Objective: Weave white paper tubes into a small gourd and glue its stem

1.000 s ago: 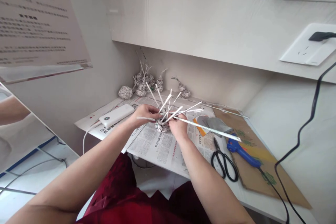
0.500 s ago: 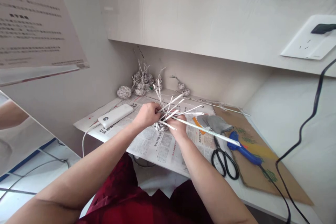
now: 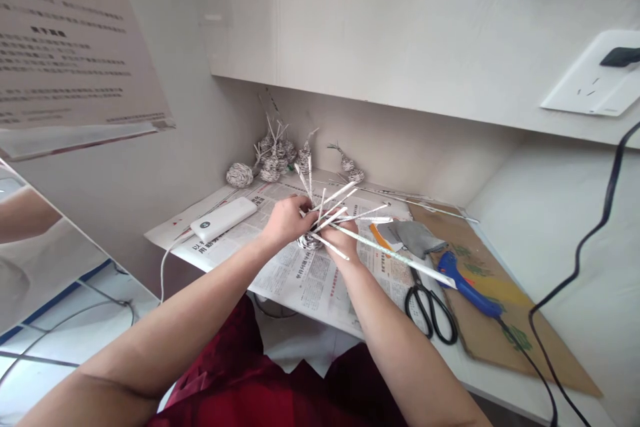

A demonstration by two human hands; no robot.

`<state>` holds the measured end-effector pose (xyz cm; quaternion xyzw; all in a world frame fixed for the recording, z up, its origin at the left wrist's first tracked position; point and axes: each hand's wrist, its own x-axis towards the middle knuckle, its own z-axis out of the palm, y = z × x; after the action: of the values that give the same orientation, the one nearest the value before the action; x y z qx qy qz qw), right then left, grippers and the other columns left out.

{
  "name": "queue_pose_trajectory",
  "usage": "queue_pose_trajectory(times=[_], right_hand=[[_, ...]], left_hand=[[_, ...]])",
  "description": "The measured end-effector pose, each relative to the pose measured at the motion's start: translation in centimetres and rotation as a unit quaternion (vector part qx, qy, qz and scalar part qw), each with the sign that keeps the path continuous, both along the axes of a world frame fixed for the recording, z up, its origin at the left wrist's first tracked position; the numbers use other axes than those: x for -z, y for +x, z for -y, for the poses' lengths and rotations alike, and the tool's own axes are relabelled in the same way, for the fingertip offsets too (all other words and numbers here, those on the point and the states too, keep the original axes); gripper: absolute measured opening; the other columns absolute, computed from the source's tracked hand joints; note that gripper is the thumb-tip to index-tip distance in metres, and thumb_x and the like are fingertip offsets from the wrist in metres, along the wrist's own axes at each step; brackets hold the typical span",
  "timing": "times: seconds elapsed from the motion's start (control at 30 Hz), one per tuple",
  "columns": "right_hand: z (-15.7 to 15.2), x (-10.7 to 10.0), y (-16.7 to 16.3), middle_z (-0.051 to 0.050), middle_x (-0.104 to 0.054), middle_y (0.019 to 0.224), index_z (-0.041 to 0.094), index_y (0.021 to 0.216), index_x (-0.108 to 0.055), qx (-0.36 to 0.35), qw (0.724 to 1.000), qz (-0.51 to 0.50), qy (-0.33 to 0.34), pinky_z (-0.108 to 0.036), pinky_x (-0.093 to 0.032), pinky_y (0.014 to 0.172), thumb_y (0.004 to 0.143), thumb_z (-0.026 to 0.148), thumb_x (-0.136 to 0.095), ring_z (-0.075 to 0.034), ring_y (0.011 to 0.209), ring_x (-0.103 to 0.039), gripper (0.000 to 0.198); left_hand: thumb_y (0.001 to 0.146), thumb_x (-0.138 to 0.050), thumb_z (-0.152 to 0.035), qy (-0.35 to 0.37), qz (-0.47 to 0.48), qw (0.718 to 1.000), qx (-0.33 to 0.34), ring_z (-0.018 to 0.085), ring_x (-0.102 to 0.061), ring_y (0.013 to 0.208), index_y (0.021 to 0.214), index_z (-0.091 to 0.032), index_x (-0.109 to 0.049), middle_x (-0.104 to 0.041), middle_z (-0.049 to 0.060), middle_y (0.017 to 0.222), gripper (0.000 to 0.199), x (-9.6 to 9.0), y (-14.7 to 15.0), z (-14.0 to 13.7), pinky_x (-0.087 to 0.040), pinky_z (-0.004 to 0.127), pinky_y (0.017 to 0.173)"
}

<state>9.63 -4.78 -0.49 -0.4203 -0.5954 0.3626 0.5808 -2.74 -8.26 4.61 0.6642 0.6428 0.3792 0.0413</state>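
Between my hands is a small woven ball of rolled newspaper strips (image 3: 309, 242), with several loose white paper strips (image 3: 336, 215) fanning out of its top. My left hand (image 3: 289, 219) is closed at the near left of the fan, its thumb and fingers pinching by the strips' base. Around the right side of the piece curls my right hand (image 3: 343, 240), its fingertips partly hidden behind the strips. One long strip (image 3: 395, 255) reaches right over the table, its end by a blue hot glue gun (image 3: 470, 288). Both hands rest low over newspaper sheets (image 3: 320, 287).
Several finished woven gourd shapes (image 3: 271, 167) and a woven ball (image 3: 239, 175) stand at the back left. A white power bank (image 3: 225, 219) lies left with its cable. Black scissors (image 3: 431, 313), a grey cloth (image 3: 419, 238) and cardboard (image 3: 525, 340) are at the right.
My left hand's thumb has shifted slightly right across the strips' base. The short front strip now points lower right. The whole view has moved a little.
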Motion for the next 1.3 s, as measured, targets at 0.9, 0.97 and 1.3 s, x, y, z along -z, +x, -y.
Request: queue_pose_trajectory(times=[0.9, 0.97, 1.3], right_hand=[[0.4, -0.2, 0.1, -0.001, -0.074, 0.082, 0.023, 0.088, -0.069, -0.106, 0.994, -0.013, -0.030, -0.031, -0.056, 0.069, 0.075, 0.032, -0.063, -0.021, 0.080, -0.070, 0.017], [0.4, -0.2, 0.0, -0.001, -0.074, 0.079, 0.023, 0.086, -0.070, -0.134, 0.990, -0.029, -0.031, -0.031, -0.057, 0.066, 0.075, 0.033, -0.065, -0.021, 0.075, -0.071, 0.016], [0.7, -0.1, 0.3, -0.004, -0.076, 0.088, 0.021, 0.088, -0.073, -0.088, 0.994, 0.012, -0.065, -0.029, -0.056, 0.064, 0.078, 0.032, -0.060, -0.024, 0.084, -0.072, 0.020]], left_hand=[[0.068, -0.058, -0.019, -0.016, 0.138, 0.989, 0.052, 0.013, -0.056, 0.057, 0.082, -0.018, -0.066, -0.064, -0.002, 0.062, 0.016, 1.9, -1.8, -1.5, -0.038, 0.020, 0.053], [0.069, -0.057, -0.018, -0.013, 0.144, 0.988, 0.052, 0.014, -0.057, 0.058, 0.083, -0.018, -0.066, -0.064, -0.002, 0.062, 0.017, 2.0, -2.1, -1.6, -0.039, 0.020, 0.053], [0.070, -0.057, -0.014, -0.023, 0.164, 0.979, 0.116, 0.012, -0.058, 0.060, 0.090, -0.017, -0.068, -0.064, -0.003, 0.064, 0.024, 2.2, -1.7, -1.3, -0.041, 0.020, 0.057]])
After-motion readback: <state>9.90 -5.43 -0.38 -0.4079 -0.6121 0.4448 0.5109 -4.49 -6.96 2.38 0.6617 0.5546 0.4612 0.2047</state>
